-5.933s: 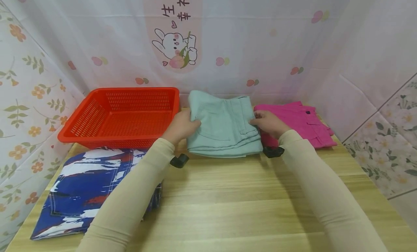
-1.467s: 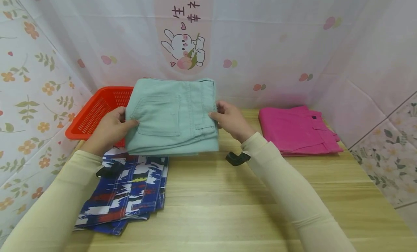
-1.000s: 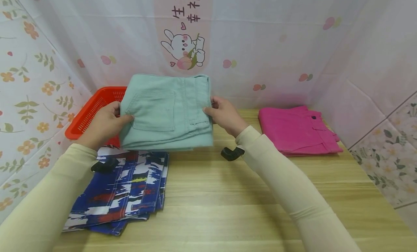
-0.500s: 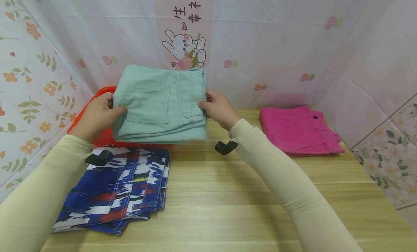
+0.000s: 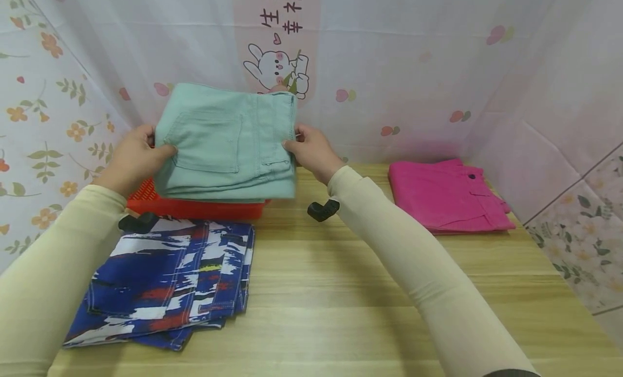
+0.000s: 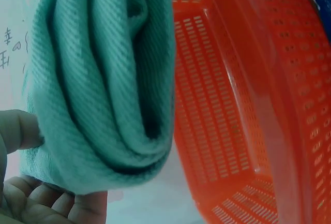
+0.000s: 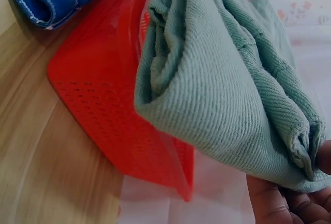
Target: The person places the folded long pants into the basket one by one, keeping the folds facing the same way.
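Folded mint-green denim pants [image 5: 219,139] hang in the air above the red plastic basket [image 5: 199,208], held level between both hands. My left hand [image 5: 136,158] pinches their left edge, thumb on top and fingers beneath. On the opposite edge, by the waistband, my right hand [image 5: 313,152] grips with its thumb on top. The left wrist view shows the stacked fold layers [image 6: 103,89] of the pants beside the basket's slotted inside [image 6: 207,105]. From the right wrist, the pants [image 7: 222,89] appear over the basket's rim, apart from its floor. They hide most of the basket in the head view.
Folded blue, white and red patterned pants [image 5: 165,290] lie on the wooden table [image 5: 331,306] in front of the basket. Folded pink pants [image 5: 445,196] rest at the back right. A printed curtain [image 5: 389,58] stands behind the table.
Both hands have lifted the mint-green pants from the table beside the basket and carried them left over it. In the last second they rose further and moved left and back.
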A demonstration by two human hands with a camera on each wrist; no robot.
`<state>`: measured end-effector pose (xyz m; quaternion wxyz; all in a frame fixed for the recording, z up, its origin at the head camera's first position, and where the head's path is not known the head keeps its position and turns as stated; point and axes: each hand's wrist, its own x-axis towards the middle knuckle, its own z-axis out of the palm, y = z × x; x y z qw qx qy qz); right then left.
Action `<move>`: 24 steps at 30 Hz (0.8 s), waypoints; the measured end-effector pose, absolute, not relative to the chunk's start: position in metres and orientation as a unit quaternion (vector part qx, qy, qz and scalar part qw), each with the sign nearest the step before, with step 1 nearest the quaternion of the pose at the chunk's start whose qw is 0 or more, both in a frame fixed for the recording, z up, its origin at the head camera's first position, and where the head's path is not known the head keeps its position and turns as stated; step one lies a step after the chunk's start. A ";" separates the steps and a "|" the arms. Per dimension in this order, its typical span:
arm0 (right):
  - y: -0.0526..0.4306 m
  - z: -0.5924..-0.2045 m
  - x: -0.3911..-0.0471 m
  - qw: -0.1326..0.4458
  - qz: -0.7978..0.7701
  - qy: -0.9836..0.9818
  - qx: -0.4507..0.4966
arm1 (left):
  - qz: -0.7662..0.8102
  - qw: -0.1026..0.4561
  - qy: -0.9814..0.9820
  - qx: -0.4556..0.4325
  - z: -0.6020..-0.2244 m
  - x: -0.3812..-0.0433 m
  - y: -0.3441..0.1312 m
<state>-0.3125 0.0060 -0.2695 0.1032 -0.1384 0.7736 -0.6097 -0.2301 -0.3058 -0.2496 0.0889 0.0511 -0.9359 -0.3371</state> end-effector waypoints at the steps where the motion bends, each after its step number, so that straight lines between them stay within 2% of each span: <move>1: 0.004 -0.269 -0.313 0.103 -0.610 0.774 -0.137 | -0.331 0.092 -0.938 0.054 -0.249 -0.230 -0.307; 24: -0.035 -0.269 -0.320 0.088 -0.600 0.784 -0.133 | -0.325 0.101 -0.937 0.081 -0.246 -0.237 -0.335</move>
